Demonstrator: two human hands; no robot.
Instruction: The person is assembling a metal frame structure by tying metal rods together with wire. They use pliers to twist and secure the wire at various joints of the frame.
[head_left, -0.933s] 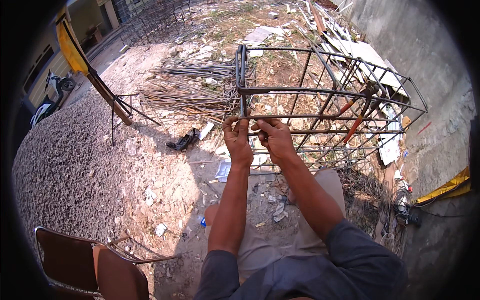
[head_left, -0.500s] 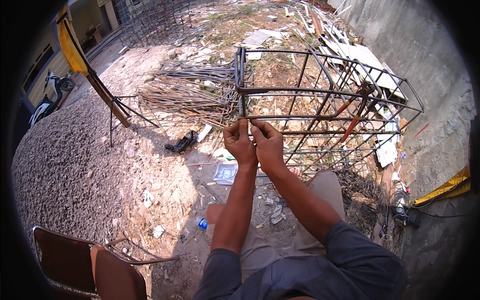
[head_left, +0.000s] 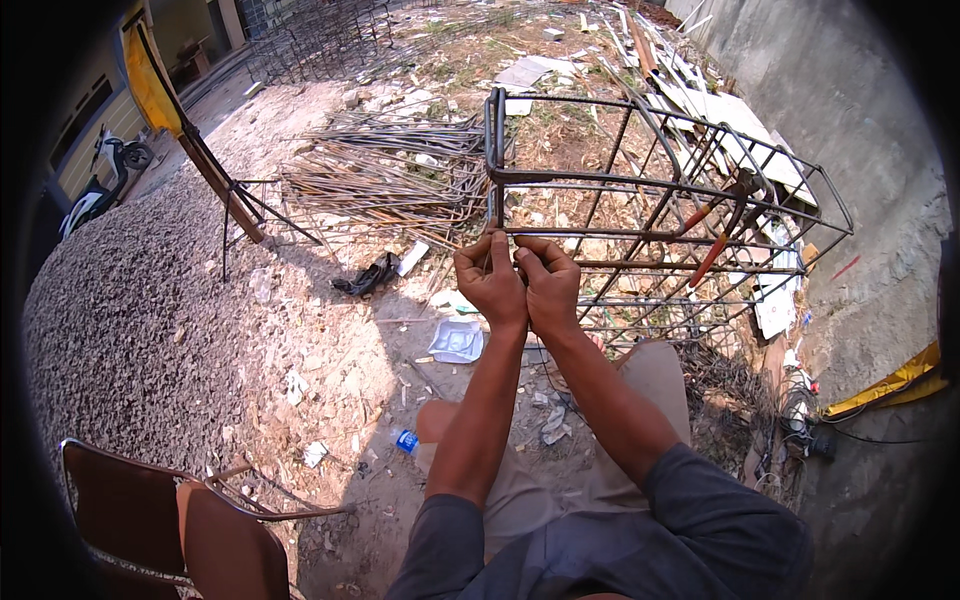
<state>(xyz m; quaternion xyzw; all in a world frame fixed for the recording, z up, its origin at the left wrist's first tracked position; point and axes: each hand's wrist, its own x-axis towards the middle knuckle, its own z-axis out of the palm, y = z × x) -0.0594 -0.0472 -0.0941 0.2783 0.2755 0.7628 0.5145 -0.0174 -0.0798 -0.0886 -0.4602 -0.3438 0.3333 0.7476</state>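
Note:
A rusty rebar cage lies on the ground in front of me, its near end at the picture's middle. My left hand and my right hand are pressed together at the cage's near lower corner. Both have fingers curled around the horizontal bar and the stirrup there. Whether thin wire sits between the fingers is too small to tell. Pliers with red handles hang on a bar inside the cage, to the right of my hands.
A pile of loose rebar rods lies left of the cage. A brown chair stands at lower left. Gravel covers the left ground, with litter and a small plastic bottle. A concrete wall runs along the right.
My hands have come closer together and moved left along the bar to the cage's near corner.

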